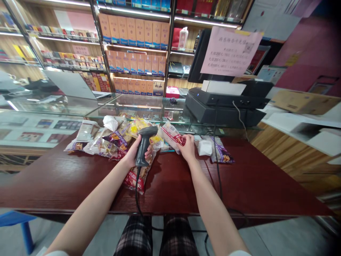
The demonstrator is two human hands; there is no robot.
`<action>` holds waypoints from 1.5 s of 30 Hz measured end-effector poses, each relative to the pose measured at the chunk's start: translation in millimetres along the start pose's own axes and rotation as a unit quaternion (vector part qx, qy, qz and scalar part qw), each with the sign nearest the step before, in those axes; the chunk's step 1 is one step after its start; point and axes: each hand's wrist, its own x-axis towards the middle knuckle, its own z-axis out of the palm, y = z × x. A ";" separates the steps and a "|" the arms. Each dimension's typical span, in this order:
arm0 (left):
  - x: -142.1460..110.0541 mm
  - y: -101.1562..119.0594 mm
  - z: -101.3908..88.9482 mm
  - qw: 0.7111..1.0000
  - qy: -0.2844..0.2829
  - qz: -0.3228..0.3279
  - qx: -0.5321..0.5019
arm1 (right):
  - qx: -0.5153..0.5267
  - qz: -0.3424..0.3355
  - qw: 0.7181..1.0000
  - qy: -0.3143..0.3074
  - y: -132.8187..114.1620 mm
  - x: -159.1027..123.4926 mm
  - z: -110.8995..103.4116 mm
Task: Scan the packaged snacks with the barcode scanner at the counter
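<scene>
My left hand (134, 152) is wrapped round the handle of a dark grey barcode scanner (144, 145), its head turned to the right and its cord hanging down. In my right hand (188, 147) is the lower end of a red and clear snack bag (172, 135), tilted up with a white barcode label facing the scanner side. A heap of snack bags (114, 140) in purple, yellow and clear wrapping lies to the left, partly behind the scanner. Below my left hand rests another red snack bag (134, 179) on the dark red table (181, 188).
Right of my right hand lie a white packet (205, 148) and a purple snack bag (220, 151). A black cable (217, 167) crosses the table there. Behind stand a glass counter (133, 103), a black cash drawer (210, 110) and a monitor (198, 60) bearing a pink sign.
</scene>
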 end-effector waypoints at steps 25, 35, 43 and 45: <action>2.3 -7.0 -1.8 0.993 -0.007 0.001 0.116 | 0.095 -0.133 0.985 -0.052 -21.2 -6.5 -3.2; 3.2 -9.7 -0.5 0.991 -0.015 0.020 0.133 | 0.071 -0.128 0.988 -0.043 -18.8 -5.2 -0.1; 3.5 -9.5 -1.2 0.998 0.023 0.009 0.059 | 0.079 -0.118 0.988 -0.057 -21.7 -6.8 -2.9; 3.0 -9.1 -0.3 0.999 0.030 0.004 0.042 | 0.082 -0.120 0.988 -0.059 -22.2 -7.2 -2.9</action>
